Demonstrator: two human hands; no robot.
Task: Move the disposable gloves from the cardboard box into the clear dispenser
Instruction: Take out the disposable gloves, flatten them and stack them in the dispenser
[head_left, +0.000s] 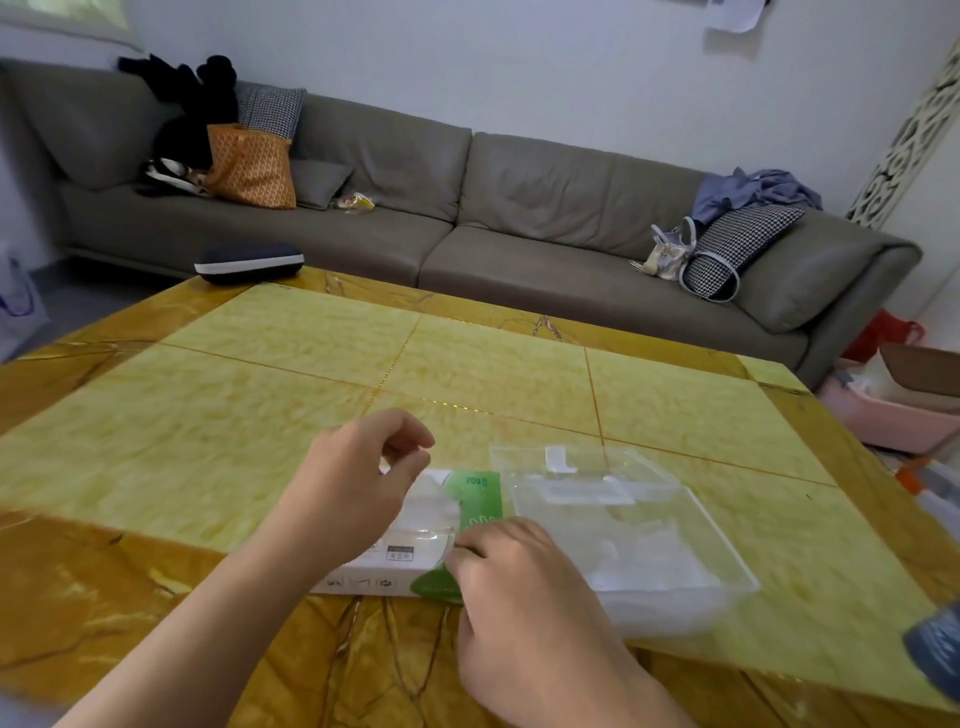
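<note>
Yellow table (260, 389): left hand (353, 488) fingers pinching thin film over cardboard box (475, 493); right hand (524, 587) fingers pinching box edge beside clear dispenser (649, 525).

Left hand (358, 483) raised, fingers curled; right hand (514, 577) lower, pinching.

Count from my seat: two hands, my left hand (358, 483) and right hand (519, 587). One white-and-green cardboard glove box (475, 496). One clear plastic dispenser (649, 540). One dark oblong zip case (249, 262). One yellow marbled surface (260, 395).
</note>
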